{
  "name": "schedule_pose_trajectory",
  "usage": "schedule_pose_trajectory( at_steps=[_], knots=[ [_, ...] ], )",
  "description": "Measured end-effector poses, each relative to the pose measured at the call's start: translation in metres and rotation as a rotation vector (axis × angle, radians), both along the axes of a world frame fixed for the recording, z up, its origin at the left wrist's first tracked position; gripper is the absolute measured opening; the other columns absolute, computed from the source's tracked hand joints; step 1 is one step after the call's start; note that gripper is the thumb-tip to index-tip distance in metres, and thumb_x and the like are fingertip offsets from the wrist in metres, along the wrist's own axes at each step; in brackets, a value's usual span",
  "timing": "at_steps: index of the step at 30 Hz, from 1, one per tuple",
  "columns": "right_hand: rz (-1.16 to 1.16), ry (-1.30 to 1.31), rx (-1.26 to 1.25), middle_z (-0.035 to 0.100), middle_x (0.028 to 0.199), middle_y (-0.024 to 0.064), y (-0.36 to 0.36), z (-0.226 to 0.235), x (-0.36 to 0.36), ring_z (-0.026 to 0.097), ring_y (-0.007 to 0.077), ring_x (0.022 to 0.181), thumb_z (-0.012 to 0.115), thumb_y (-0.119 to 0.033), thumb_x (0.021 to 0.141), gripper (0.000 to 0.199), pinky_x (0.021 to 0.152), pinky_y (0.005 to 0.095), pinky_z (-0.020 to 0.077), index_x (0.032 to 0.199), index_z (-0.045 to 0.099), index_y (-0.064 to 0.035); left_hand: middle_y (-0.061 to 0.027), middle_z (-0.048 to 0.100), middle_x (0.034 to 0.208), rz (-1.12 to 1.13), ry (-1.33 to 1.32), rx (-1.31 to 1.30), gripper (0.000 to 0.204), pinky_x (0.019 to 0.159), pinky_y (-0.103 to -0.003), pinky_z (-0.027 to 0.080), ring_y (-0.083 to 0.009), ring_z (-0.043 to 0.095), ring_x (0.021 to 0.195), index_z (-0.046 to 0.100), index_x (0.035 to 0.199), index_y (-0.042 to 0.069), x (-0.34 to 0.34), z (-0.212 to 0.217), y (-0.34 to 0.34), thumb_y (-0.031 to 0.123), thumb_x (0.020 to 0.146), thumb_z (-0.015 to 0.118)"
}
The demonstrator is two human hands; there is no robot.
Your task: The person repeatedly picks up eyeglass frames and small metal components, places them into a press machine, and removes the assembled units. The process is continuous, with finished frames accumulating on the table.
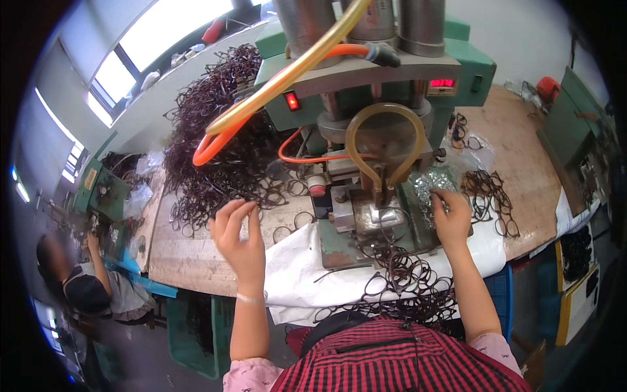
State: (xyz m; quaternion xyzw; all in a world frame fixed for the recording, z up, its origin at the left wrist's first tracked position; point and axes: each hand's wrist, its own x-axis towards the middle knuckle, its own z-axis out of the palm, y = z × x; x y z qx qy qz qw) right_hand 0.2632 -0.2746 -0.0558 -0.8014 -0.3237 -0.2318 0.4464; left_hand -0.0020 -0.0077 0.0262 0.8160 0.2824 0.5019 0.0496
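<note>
My left hand (239, 242) is raised over the table's front part, beside a big heap of dark eyeglass frames (215, 144). Its fingers are bent and apart, with nothing visible in them. My right hand (452, 219) is at the edge of a pile of small shiny metal pieces (428, 186), thumb and fingertips drawn together; whatever they hold is too small to make out. Between my hands stands a green press (339, 251). One thin dark eyeglass frame (406, 225) rests at its metal block (372, 212), touched by neither hand.
More frames lie in a pile (405, 274) on white cloth (290, 261) before me and in a bunch (490, 196) at right. Yellow and orange hoses (287, 81) arch over the press. A green crate (189, 333) stands below left. Another person (91, 287) sits at a machine far left.
</note>
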Motion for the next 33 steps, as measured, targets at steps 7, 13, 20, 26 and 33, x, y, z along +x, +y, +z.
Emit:
schedule_pose_trajectory(
  at_steps=[7,13,20,26,33],
  knots=[
    [-0.048,-0.008,0.031,0.067,0.086,0.0119,0.005,-0.007,-0.004,0.062,0.0322,0.085,0.07,-0.003,0.079,0.009,0.076,0.0403,0.0485,0.088,0.069,-0.0032,-0.0152,0.057,0.104,0.209,0.619,-0.164,0.014,0.089,-0.045,0.042,-0.0359,0.05,0.105,0.069,0.078,0.005,0.039,-0.15,0.05,0.018,0.079,0.072],
    [-0.079,0.229,0.069,0.069,0.086,0.0096,-0.054,-0.01,-0.02,0.063,0.0271,0.084,0.073,-0.002,0.077,0.01,0.077,0.0363,0.0491,0.087,0.07,-0.004,-0.0111,0.061,0.086,0.04,-0.1,-0.467,0.02,0.072,-0.035,0.047,-0.023,0.058,0.076,0.056,0.098,-0.001,0.026,-0.127,0.073,0.019,0.095,0.061],
    [0.425,0.319,0.153,0.072,0.089,0.0081,0.024,0.076,-0.045,0.068,0.0227,0.089,0.073,-0.004,0.079,0.012,0.083,0.0335,0.0507,0.091,0.073,-0.004,0.001,0.05,0.086,-0.161,-0.283,-0.665,0.029,0.068,-0.025,0.04,-0.0101,0.042,0.077,0.055,0.106,-0.001,0.039,-0.092,0.02,0.027,0.101,0.06],
    [0.524,0.693,0.266,0.072,0.091,0.0058,0.042,0.067,-0.054,0.065,0.0121,0.094,0.073,-0.006,0.081,0.046,0.089,0.0317,0.0484,0.122,0.054,0.006,-0.0066,0.055,0.089,-0.45,-0.761,-1.274,0.032,0.06,-0.027,0.049,-0.0177,0.058,0.069,0.051,0.102,0.004,0.02,-0.105,-0.035,0.036,0.106,0.046],
    [0.595,0.788,0.4,0.067,0.092,0.007,0.053,0.073,-0.066,0.063,0.0119,0.092,0.073,-0.002,0.082,0.054,0.087,0.0267,0.0486,0.129,0.048,0.005,-0.0231,0.066,0.097,-0.847,-0.461,-0.37,0.047,0.078,-0.037,0.058,-0.0282,0.068,0.084,0.047,0.1,0.0,0.066,0.057,-0.076,0.039,0.109,0.024]
  ],
)
